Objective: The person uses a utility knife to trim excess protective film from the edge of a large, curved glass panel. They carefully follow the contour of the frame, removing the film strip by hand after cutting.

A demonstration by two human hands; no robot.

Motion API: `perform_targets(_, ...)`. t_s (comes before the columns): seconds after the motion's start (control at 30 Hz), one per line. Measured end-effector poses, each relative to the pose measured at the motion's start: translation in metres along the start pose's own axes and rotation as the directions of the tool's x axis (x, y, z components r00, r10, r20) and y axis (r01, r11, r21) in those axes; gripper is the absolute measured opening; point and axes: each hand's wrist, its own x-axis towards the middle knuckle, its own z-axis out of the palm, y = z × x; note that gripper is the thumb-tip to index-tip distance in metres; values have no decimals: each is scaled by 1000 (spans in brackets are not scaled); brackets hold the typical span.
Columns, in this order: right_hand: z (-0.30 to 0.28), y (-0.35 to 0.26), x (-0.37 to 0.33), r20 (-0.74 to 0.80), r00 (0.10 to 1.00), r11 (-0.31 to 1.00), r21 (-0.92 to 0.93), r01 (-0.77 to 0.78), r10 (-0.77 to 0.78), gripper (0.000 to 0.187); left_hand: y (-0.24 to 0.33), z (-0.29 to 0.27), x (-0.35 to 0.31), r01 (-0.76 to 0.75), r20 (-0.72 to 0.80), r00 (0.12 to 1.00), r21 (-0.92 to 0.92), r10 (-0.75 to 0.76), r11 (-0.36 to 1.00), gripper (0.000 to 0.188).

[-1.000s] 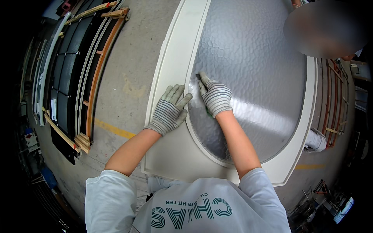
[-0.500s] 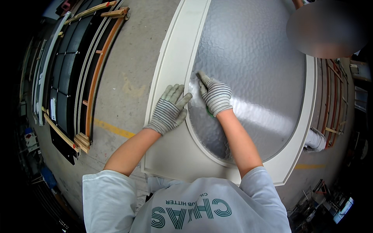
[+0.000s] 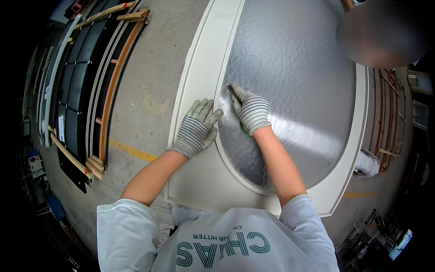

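A cream panel frame (image 3: 206, 56) lies flat in front of the person, running from near the body up past the top edge of the view, with a rippled translucent pane (image 3: 290, 59) set in it and rounded at the near end. The left hand (image 3: 194, 129), in a grey striped work glove, rests on the left side of the frame, palm down with the fingers a little apart and gripping nothing; its fingertips lie close to the pane's edge. The right hand (image 3: 250, 109), gloved alike, is closed around a small dark tool (image 3: 229, 87) — mostly hidden by the fingers — whose tip is over the pane, just beside its left border. A co-worker's head (image 3: 383, 34), blurred, is at the upper right beyond the pane. On the concrete floor (image 3: 149, 63), a yellow line (image 3: 131, 150) runs left of the frame, near a rack with an orange rail (image 3: 113, 86) holding dark panels (image 3: 74, 81).
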Motion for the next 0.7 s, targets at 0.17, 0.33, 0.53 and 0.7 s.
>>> perform_targets(0.17,8,8,0,-51,997,998,22,54,-53,36,0,-1,1,-5,-11,1000,5,5,1000,59)
perform_targets(0.33,10,4,2,-94,996,999,39,5,-1,36,0,0,0,1,4,1000,-4,-1,1000,58)
perform_targets(0.53,2,1,2,-24,999,999,40,-26,27,36,-1,1,-1,0,-18,1000,5,0,1000,60)
perform_targets(0.7,9,10,1,-83,995,996,77,54,-48,32,-1,1,0,-17,-30,999,-4,16,1000,59)
